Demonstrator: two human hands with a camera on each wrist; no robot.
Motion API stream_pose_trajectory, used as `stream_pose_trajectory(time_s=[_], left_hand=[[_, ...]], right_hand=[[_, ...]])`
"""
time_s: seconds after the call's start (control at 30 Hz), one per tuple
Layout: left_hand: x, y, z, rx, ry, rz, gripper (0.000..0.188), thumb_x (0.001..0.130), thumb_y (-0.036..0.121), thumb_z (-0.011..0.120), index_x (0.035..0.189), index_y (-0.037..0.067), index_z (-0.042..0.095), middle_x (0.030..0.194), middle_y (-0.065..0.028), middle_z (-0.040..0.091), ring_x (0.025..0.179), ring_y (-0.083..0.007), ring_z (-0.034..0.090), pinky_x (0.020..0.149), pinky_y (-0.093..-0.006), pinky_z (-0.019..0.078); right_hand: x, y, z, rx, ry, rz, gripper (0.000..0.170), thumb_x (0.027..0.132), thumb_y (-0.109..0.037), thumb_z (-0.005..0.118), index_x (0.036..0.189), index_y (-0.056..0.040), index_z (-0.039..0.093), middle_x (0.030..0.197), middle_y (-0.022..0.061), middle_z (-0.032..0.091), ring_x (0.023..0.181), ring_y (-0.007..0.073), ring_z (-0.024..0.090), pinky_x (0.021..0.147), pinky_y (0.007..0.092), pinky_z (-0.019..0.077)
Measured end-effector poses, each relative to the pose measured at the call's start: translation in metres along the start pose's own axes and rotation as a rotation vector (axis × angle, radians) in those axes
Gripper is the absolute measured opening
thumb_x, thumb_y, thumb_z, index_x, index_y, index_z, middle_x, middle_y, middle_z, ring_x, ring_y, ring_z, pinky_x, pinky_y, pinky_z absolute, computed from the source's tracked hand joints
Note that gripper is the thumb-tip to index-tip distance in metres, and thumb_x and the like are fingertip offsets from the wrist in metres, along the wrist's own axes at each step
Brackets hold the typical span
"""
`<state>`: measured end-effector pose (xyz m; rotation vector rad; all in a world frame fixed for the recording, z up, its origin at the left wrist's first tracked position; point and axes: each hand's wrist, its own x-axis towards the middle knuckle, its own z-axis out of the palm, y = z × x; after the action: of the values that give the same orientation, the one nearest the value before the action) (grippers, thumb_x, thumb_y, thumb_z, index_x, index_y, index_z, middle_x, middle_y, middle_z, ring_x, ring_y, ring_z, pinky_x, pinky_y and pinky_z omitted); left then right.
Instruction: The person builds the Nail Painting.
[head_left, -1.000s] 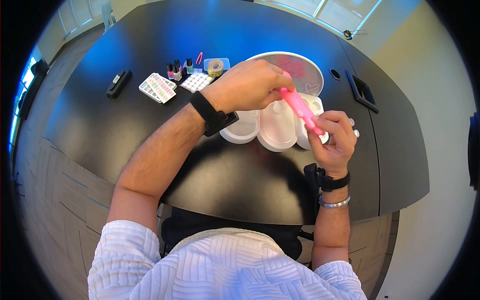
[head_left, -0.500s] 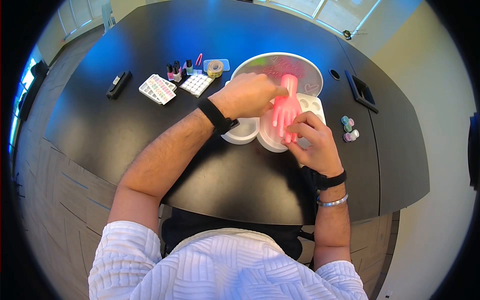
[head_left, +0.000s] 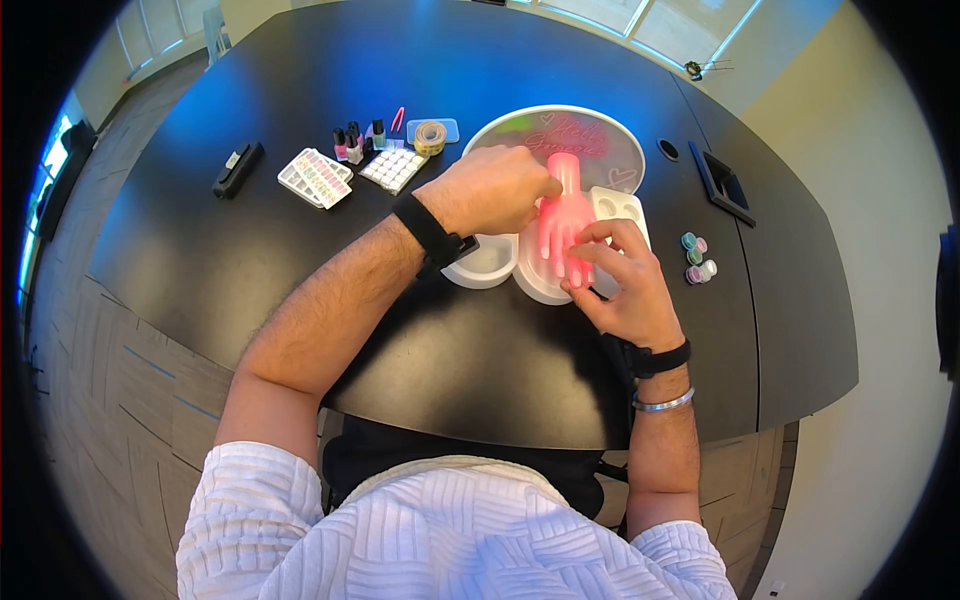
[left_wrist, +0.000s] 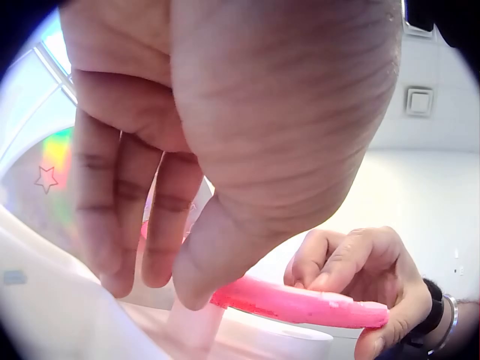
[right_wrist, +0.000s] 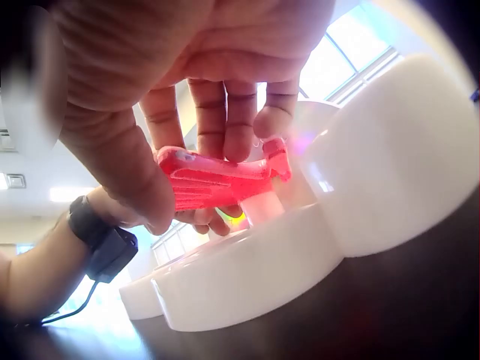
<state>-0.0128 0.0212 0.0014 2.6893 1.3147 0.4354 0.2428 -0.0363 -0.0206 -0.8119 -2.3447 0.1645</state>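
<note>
A pink model hand (head_left: 567, 222) lies palm down over the middle of a white case (head_left: 545, 290), its fingers toward the person. The left hand (head_left: 492, 190) has its thumb against the model hand's side near the wrist end; in the left wrist view its fingers hang loosely. The right hand (head_left: 632, 290) pinches the model's fingertips between thumb and fingers. From the right wrist view, the pink model hand (right_wrist: 217, 181) sits tilted above the case, a pale support (right_wrist: 262, 208) under it. The case's round lid (head_left: 610, 160) stands raised behind.
Nail polish bottles (head_left: 354, 150), nail sheets (head_left: 316, 178), a tray of white pieces (head_left: 394, 170) and a tape roll (head_left: 430, 137) are at the left back. Small jars (head_left: 694, 258) stand to the right. A black case (head_left: 238, 169) lies far left.
The pink model hand has swung from a raised, slanted position down over the case and shifted slightly left. Both hands have moved with it; the small jars have come into fuller view.
</note>
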Motion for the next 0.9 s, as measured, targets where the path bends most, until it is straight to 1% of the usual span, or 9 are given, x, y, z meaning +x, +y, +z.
stream_pose_trajectory(time_s=[0.07,0.13,0.17,0.23,0.33,0.4,0.53,0.83,0.9], left_hand=[[-0.001,-0.002,0.006,-0.010,0.061,0.034,0.028,0.090,0.012,0.076,0.118,0.011,0.082,0.108,-0.0151,0.079,0.100,-0.0380,0.076,0.088,-0.0508,0.0605],[-0.002,-0.005,0.011,-0.019,0.122,0.067,0.027,0.090,0.011,0.076,0.116,0.010,0.082,0.113,-0.0141,0.079,0.103,-0.0373,0.076,0.090,-0.0503,0.0607],[-0.002,-0.006,0.013,-0.021,0.161,0.110,0.026,0.090,0.009,0.075,0.115,0.009,0.082,0.118,-0.0128,0.077,0.105,-0.0371,0.075,0.091,-0.0499,0.0608],[-0.001,-0.006,0.014,-0.022,0.202,0.154,0.026,0.090,0.007,0.073,0.115,0.008,0.082,0.122,-0.0115,0.076,0.107,-0.0369,0.075,0.092,-0.0495,0.0609],[-0.001,-0.002,0.011,0.043,0.202,0.188,0.028,0.090,0.002,0.068,0.114,0.007,0.082,0.124,-0.0094,0.076,0.108,-0.0370,0.075,0.091,-0.0492,0.0616],[-0.003,0.003,0.008,0.010,0.162,0.153,0.032,0.090,-0.001,0.063,0.115,0.007,0.082,0.126,-0.0100,0.078,0.108,-0.0371,0.075,0.091,-0.0489,0.0620],[0.000,0.000,0.008,0.041,0.096,0.122,0.037,0.088,-0.002,0.061,0.117,0.008,0.082,0.127,-0.0119,0.079,0.106,-0.0370,0.076,0.091,-0.0495,0.0618],[-0.001,0.002,0.011,0.036,0.063,0.076,0.041,0.089,0.000,0.062,0.124,0.010,0.082,0.107,-0.0143,0.082,0.094,-0.0382,0.077,0.083,-0.0515,0.0615],[0.000,-0.002,0.019,0.104,0.146,0.172,0.017,0.094,0.013,0.067,0.103,0.007,0.081,0.089,-0.0185,0.078,0.086,-0.0384,0.079,0.074,-0.0506,0.0640]], right_hand=[[0.001,0.001,0.000,-0.052,0.000,-0.053,0.039,0.080,-0.010,0.089,0.117,-0.0068,0.078,0.124,0.0128,0.069,0.110,0.0330,0.067,0.094,0.0424,0.0578],[0.000,0.000,0.002,-0.014,-0.013,-0.004,0.042,0.081,-0.012,0.089,0.121,-0.0064,0.076,0.136,0.0153,0.068,0.123,0.0372,0.067,0.102,0.0437,0.0580],[-0.001,0.001,0.003,-0.014,-0.013,-0.004,0.042,0.081,-0.012,0.089,0.121,-0.0064,0.076,0.136,0.0153,0.068,0.123,0.0372,0.067,0.102,0.0437,0.0580],[-0.002,0.001,0.003,0.032,-0.031,0.048,0.045,0.082,-0.013,0.088,0.124,-0.0060,0.075,0.143,0.0169,0.066,0.132,0.0388,0.066,0.107,0.0450,0.0575],[-0.001,-0.002,0.000,0.045,-0.054,0.078,0.045,0.083,-0.014,0.089,0.125,-0.0055,0.074,0.145,0.0181,0.066,0.132,0.0391,0.066,0.107,0.0455,0.0579],[-0.001,0.000,-0.001,0.043,-0.058,0.075,0.045,0.083,-0.014,0.089,0.125,-0.0054,0.075,0.146,0.0185,0.066,0.132,0.0390,0.067,0.106,0.0454,0.0582],[-0.002,0.000,-0.001,0.043,-0.050,0.085,0.045,0.083,-0.015,0.089,0.124,-0.0050,0.075,0.145,0.0194,0.068,0.130,0.0396,0.068,0.106,0.0455,0.0586],[0.000,-0.002,0.001,0.002,-0.057,0.078,0.041,0.081,-0.011,0.082,0.121,-0.0043,0.076,0.142,0.0192,0.070,0.129,0.0393,0.069,0.106,0.0457,0.0586],[0.000,-0.002,0.000,0.000,-0.060,0.080,0.041,0.081,-0.011,0.082,0.121,-0.0042,0.076,0.142,0.0188,0.070,0.128,0.0391,0.069,0.105,0.0456,0.0588]])
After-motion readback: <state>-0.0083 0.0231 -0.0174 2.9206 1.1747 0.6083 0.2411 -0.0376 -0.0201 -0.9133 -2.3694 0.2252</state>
